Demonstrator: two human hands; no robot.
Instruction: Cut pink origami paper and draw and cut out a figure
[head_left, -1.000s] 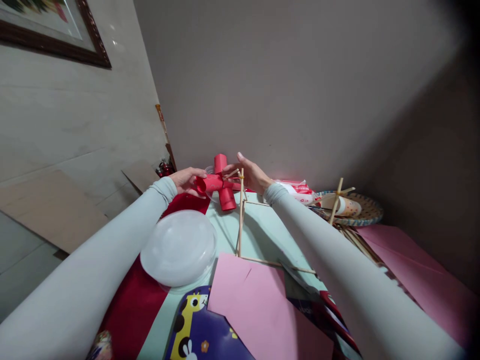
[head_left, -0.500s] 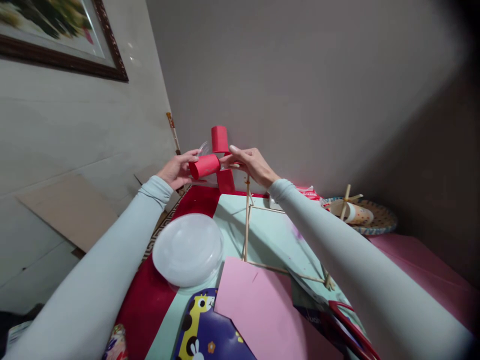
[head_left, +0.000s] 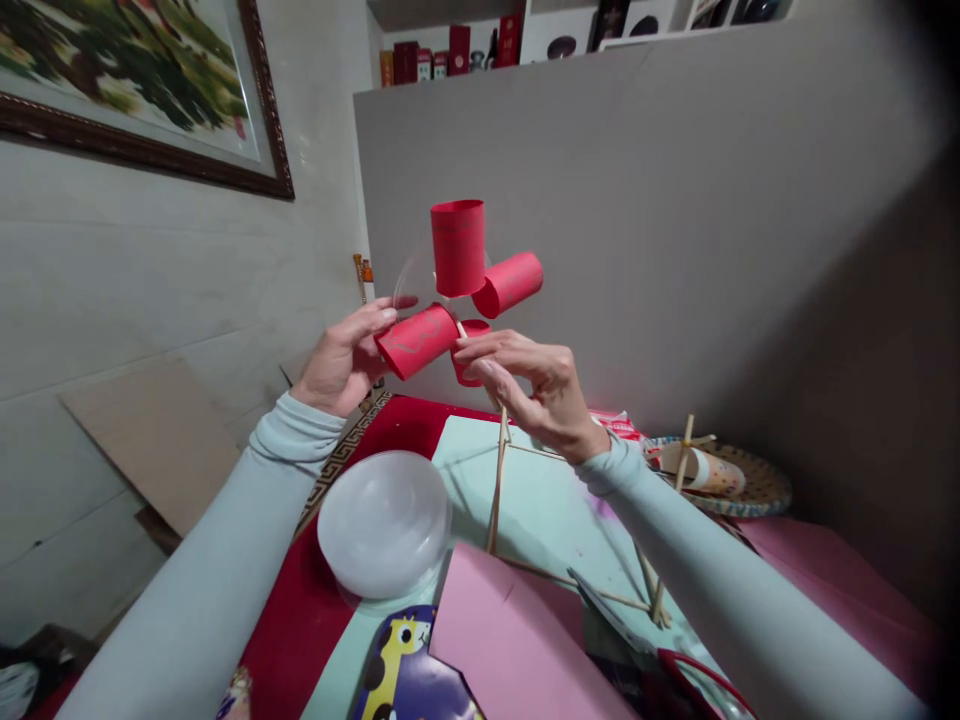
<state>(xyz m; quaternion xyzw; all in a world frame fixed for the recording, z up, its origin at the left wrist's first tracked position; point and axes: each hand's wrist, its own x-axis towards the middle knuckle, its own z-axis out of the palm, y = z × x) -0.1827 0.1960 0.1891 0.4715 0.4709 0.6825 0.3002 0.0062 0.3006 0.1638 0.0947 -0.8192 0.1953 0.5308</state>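
Red paper-cup pinwheel [head_left: 457, 290], light and crushable. Both hands pinch it: left hand [head_left: 341, 360] at nine o'clock, right hand [head_left: 536, 385] at the hub, safest there.

Painting [head_left: 127, 90] cropped (shelf boxes [head_left: 450, 50] illegible).

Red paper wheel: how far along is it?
Done: four red paper tubes sit joined around a hub. In hand: the left hand pinches one tube and the right hand grips the hub above the upright stick frame. Left: the wheel is not yet resting on that frame.
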